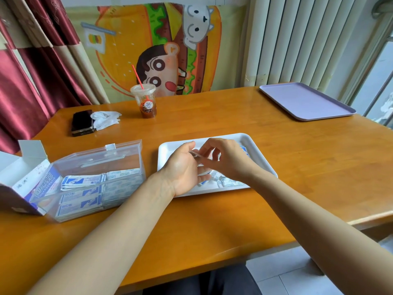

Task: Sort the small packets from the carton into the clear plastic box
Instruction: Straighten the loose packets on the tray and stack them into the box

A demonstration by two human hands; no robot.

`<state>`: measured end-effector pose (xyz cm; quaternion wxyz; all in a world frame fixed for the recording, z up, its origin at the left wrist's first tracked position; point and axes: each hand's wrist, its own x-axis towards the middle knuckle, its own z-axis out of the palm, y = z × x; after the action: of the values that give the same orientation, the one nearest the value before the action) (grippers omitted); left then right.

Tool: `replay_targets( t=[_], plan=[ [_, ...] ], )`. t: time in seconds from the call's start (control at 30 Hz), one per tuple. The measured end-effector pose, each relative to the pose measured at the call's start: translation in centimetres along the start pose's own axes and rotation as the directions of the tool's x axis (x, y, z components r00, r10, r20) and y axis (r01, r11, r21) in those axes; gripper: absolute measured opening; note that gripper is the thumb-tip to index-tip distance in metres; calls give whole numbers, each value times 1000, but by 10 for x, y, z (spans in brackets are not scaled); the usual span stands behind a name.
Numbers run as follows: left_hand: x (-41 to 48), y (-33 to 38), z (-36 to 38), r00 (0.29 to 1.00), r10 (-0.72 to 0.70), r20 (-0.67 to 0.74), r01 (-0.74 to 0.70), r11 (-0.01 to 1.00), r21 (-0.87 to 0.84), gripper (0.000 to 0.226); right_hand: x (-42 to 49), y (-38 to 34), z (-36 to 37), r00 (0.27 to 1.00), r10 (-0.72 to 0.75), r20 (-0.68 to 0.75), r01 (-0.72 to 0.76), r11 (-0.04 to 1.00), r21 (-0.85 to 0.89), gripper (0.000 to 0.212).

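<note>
Above the smooth white tray (170, 149), left hand (182, 168) and right hand (228, 159) pinch flat packets (196, 154).

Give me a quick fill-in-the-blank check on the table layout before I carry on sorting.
1. The left hand and the right hand are both above the ___ tray, where loose packets lie.
2. The clear plastic box sits to the ___ of that tray.
3. The cup has a ___ straw.
Missing words: white; left; red.
</note>
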<state>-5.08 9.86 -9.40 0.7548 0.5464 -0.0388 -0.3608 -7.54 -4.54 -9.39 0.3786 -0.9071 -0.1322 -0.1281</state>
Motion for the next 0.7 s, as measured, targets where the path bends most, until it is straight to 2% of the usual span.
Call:
replay_targets(
  t=[0.1, 0.17, 0.2, 0.23, 0.3, 0.37, 0.43, 0.6, 0.7],
  plan=[
    [-5, 2, -3, 994, 24, -111, -16, 997, 72, 35, 2, 3, -8, 999, 24, -36, -26, 997, -72, 4],
    [-7, 0, -8, 953, 130, -273, -50, 958, 282, 29, 2, 5, -13, 999, 43, 26, -40, 993, -115, 6],
    [-7, -2, -12, 918, 217, -333, -49, 893, 448, 30, 1, 6, -14, 995, 57, 84, -45, 989, -141, 6],
    [-8, -4, -17, 887, 316, -338, -54, 796, 603, 28, -1, 6, -14, 988, 73, 139, -50, 986, -159, 6],
    [-12, -7, -21, 862, 454, -227, -76, 558, 826, 23, -4, 7, -9, 976, 95, 196, -63, 985, -163, 6],
    [-16, -10, -21, 868, 480, -124, -29, 299, 954, 26, -7, 8, -3, 971, 107, 211, -75, 985, -155, 7],
    [-20, -13, -18, 874, 477, -93, 33, 133, 991, 28, -10, 10, 3, 966, 117, 231, -79, 983, -166, 9],
    [-23, -19, -20, 882, 467, -62, 55, 29, 998, 20, -15, 17, 5, 955, 169, 243, -126, 975, -181, 14],
    [-22, -21, -21, 901, 433, -34, 27, 21, 999, 20, -17, 22, 5, 949, 186, 253, -140, 972, -191, 14]
  ],
)
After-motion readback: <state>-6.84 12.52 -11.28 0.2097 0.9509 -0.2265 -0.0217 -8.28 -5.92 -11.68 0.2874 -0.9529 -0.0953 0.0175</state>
